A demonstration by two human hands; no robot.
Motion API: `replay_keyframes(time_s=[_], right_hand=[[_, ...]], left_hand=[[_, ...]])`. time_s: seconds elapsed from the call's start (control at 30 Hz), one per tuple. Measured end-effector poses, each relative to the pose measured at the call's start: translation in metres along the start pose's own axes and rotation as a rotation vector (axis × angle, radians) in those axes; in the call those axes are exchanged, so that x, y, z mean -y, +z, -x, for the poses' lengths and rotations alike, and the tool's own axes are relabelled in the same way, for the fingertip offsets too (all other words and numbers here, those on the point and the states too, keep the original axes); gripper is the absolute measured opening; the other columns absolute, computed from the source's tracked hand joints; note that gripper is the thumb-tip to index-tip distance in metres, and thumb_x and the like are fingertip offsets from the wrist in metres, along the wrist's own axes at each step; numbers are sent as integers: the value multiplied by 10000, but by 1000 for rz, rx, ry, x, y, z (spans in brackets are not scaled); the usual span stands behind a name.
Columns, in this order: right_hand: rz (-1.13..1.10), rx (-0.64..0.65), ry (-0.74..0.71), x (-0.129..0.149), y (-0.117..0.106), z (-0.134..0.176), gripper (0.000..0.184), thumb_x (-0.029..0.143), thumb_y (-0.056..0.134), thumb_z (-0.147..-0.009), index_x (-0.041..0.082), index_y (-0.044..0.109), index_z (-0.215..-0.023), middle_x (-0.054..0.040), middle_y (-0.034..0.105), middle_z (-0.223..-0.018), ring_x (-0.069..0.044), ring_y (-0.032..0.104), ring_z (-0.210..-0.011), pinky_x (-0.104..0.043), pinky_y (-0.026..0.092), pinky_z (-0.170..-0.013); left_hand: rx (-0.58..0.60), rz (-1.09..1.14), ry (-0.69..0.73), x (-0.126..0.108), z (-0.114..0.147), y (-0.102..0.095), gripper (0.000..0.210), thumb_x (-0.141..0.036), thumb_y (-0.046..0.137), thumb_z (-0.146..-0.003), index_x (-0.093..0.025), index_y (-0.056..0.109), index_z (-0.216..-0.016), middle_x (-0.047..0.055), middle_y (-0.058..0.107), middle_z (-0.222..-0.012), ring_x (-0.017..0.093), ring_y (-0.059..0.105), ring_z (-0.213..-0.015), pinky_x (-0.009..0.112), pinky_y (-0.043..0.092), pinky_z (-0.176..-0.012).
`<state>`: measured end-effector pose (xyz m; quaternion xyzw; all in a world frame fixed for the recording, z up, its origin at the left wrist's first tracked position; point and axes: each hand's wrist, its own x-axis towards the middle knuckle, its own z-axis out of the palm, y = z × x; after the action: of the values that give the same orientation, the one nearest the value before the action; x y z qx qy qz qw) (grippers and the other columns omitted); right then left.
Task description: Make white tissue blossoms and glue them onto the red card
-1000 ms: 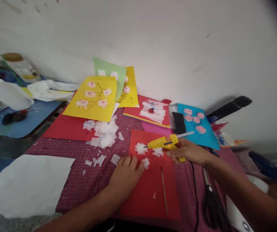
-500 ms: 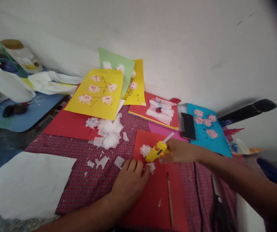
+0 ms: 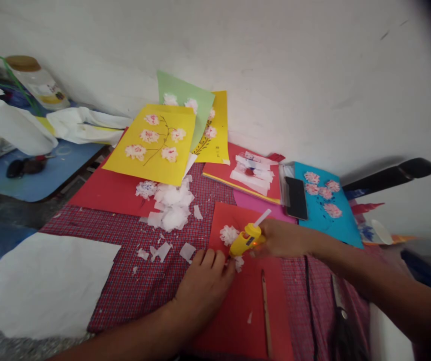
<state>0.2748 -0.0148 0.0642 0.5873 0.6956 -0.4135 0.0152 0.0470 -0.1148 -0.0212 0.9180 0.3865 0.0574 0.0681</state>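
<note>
A yellow hot glue gun (image 3: 243, 240) with a translucent glue stick (image 3: 262, 217) poking out of its back is gripped in my right hand (image 3: 277, 237). Its nozzle points down and left at the red sheet (image 3: 247, 321), where my left hand (image 3: 205, 281) lies flat along the left edge with its fingers resting on the paper. A white crumpled paper flower (image 3: 229, 234) sits just above the gun. Another small white flower (image 3: 239, 263) lies below the nozzle, beside my left thumb and partly hidden. On the same sheet rests a pencil (image 3: 265, 311).
White paper pieces (image 3: 174, 205) are heaped on the checked cloth (image 3: 125, 271). Yellow (image 3: 151, 168) and green (image 3: 185, 85) flower sheets stand behind. A phone (image 3: 295, 198) leans by the blue flower sheet (image 3: 345, 220). A black cord (image 3: 309, 301) and scissors (image 3: 345, 321) lie right.
The whole view has shifted slightly. The glue gun's nozzle has come lower, closer to the small flower by my left thumb. My left hand stays on the sheet.
</note>
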Motion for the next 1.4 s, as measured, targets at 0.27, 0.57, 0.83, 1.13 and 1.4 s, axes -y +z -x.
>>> replay_keyframes(time_s=[0.27,0.57,0.83,1.13,1.4], right_hand=[[72,162,4,10,0,2,135,331,741,-665,200,746,-694,16,609,-555,-149,521,-521,-246,386,-487],[377,216,45,28,-1,6,253,412,678,-764,180,770,-805,-56,726,-704,-200,636,-631,-256,419,-559],[450,214,24,27,-3,7,280,422,654,-802,195,777,-909,-66,762,-812,-220,688,-715,-255,449,-625],[469,187,15,21,-2,8,247,391,635,-809,194,769,-877,-59,763,-793,-215,684,-696,-262,430,-594],[451,166,4,14,-1,11,244,404,643,-811,206,772,-871,-49,768,-786,-210,689,-687,-260,418,-585]], left_hand=[[-7,-9,-4,0,0,2,339,-253,469,-1000,-209,529,-1330,91,582,-992,271,539,-901,440,453,-767],[-33,-30,5,0,0,2,345,-276,491,-1003,-224,524,-1342,78,584,-968,256,550,-895,421,452,-762],[-47,-46,8,0,0,-1,333,-282,508,-998,-221,539,-1323,75,599,-956,255,566,-889,414,457,-757],[-37,-43,10,0,0,3,336,-270,520,-990,-225,536,-1322,74,600,-963,258,571,-891,426,466,-763],[-40,-52,12,0,-1,2,334,-276,506,-997,-224,535,-1326,79,609,-974,258,577,-893,422,470,-760]])
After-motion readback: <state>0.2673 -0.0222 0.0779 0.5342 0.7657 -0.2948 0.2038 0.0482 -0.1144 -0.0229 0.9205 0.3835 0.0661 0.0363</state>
